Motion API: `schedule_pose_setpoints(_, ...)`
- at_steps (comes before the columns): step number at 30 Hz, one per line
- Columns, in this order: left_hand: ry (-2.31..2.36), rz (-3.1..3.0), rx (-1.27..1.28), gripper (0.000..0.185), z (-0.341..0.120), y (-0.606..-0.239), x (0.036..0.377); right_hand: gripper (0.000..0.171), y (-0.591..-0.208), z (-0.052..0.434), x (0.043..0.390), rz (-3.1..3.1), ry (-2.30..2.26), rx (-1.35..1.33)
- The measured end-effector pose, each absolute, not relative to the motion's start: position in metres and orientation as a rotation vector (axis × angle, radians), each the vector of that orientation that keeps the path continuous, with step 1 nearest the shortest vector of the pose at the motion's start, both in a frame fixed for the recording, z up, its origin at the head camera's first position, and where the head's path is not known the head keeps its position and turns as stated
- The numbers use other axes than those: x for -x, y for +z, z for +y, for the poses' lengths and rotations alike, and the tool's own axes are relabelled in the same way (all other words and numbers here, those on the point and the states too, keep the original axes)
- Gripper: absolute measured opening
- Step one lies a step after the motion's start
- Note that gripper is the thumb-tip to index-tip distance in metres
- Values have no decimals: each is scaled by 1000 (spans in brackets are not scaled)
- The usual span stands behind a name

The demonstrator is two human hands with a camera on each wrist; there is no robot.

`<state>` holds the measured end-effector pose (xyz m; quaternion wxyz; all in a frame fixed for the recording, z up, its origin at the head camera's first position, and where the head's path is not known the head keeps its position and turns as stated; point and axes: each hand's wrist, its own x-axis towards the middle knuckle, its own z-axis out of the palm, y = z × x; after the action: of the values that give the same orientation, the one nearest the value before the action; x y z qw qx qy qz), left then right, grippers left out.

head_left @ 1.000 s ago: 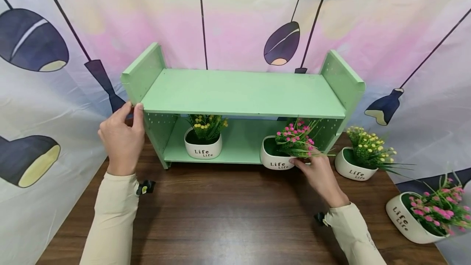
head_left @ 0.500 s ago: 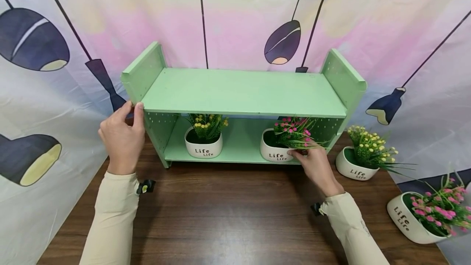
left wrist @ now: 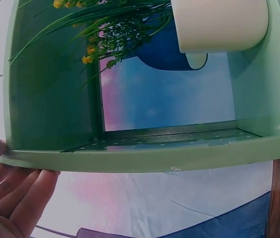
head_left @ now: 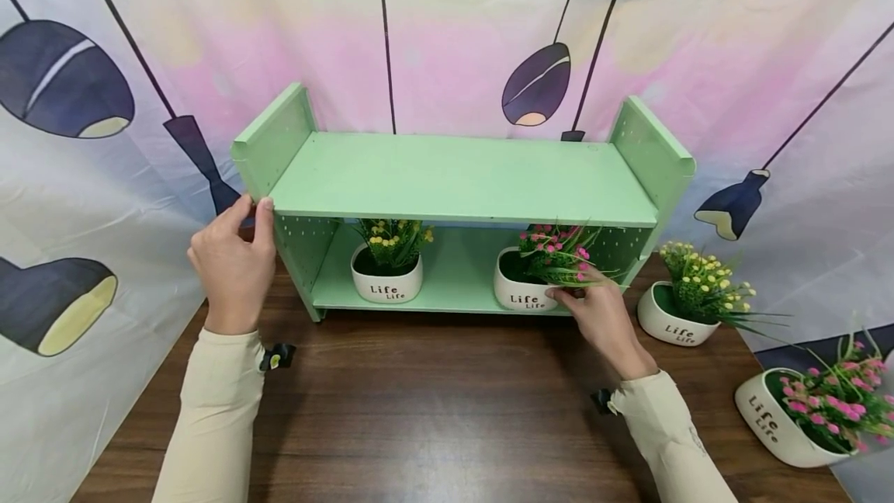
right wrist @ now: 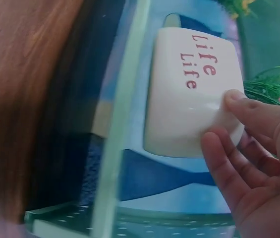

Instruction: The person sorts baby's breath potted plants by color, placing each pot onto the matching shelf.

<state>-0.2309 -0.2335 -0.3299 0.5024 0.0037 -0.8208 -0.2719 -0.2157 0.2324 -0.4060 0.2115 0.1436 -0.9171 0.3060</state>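
Item in hand: one white pot with pink flowers (head_left: 517, 290), marked "Life Life" on its front. I see it upright in the lower bay of the green shelf unit (head_left: 454, 177), toward the right end and at the front edge of the lower board (head_left: 457, 270). I cannot confirm whether its base touches that board.

Right hand (head_left: 604, 318): gripping this pot, digits applied to its right end. The flowers and grass blades lean right, over the fingers.

Left hand (head_left: 233, 266): pinching the front edge of the left side panel (head_left: 275, 142), near upper-board level. My left wrist view shows the thumb on one side of the edge and the fingers on the other.

Adjacent item: a white pot with yellow flowers (head_left: 386, 282) stands on the lower board, left of the gripped pot and apart from it.

Outside the unit, on the right of the wooden tabletop (head_left: 419, 402), I note two further pots: a yellow-flowered pot (head_left: 673, 322) beside the unit, and a pink-flowered pot (head_left: 785, 421) nearer the camera. Behind everything hangs a pastel curtain (head_left: 454, 37) printed with dark lamps.
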Motion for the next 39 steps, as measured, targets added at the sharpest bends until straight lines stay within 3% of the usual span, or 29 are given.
schedule_pose_setpoints(5,-661,-1985,-10,39,-233,-330,231,14,-389,228,194,-2536,831,-453)
schedule_pose_setpoints(8,-663,-1979,-11,38,-234,-330,231,16,-380,225,180,-2517,819,-501)
schedule_pose_setpoints(9,-664,-1978,-11,38,-234,-331,231,25,-378,225,177,-2515,821,-517)
schedule_pose_setpoints(15,-664,-1966,-12,37,-235,-332,232,17,-362,222,154,-2517,817,-617)
schedule_pose_setpoints(26,-673,-1965,-3,36,-234,-332,232,24,-337,213,119,-2506,878,-753)
schedule_pose_setpoints(39,-680,-1976,1,38,-234,-333,231,37,-288,181,113,-2454,1019,-824)
